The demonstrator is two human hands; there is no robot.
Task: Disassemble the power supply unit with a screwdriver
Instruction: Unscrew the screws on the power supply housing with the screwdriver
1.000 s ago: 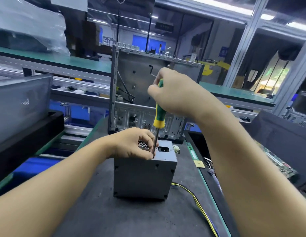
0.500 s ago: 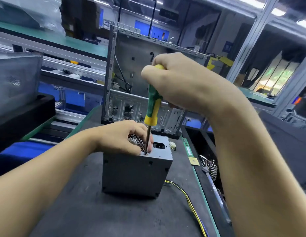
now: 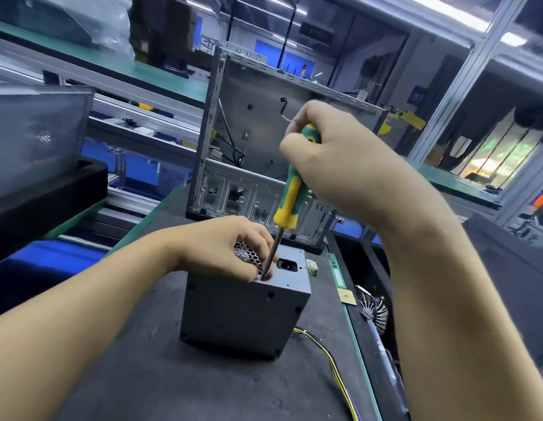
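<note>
A grey power supply unit (image 3: 242, 317) stands on end on the dark mat, its fan grille and socket facing up. My right hand (image 3: 340, 159) grips the top of a green and yellow screwdriver (image 3: 290, 205). The shaft slants down to a point near the front edge of the unit's top face. My left hand (image 3: 230, 247) rests on the top of the unit, and its fingertips pinch the shaft just above the tip. The tip and the screw are hidden by those fingers.
An empty silver computer case (image 3: 264, 141) stands upright just behind the unit. Yellow and black cables (image 3: 334, 363) trail from the unit to the right. A small chip (image 3: 348, 297) and a round heatsink (image 3: 373, 311) lie at the mat's right edge. A black tray (image 3: 45, 192) sits left.
The screwdriver handle has leaned further to the right and my right hand has shifted with it. My left hand stays on the unit at the shaft. The camera view has moved slightly.
</note>
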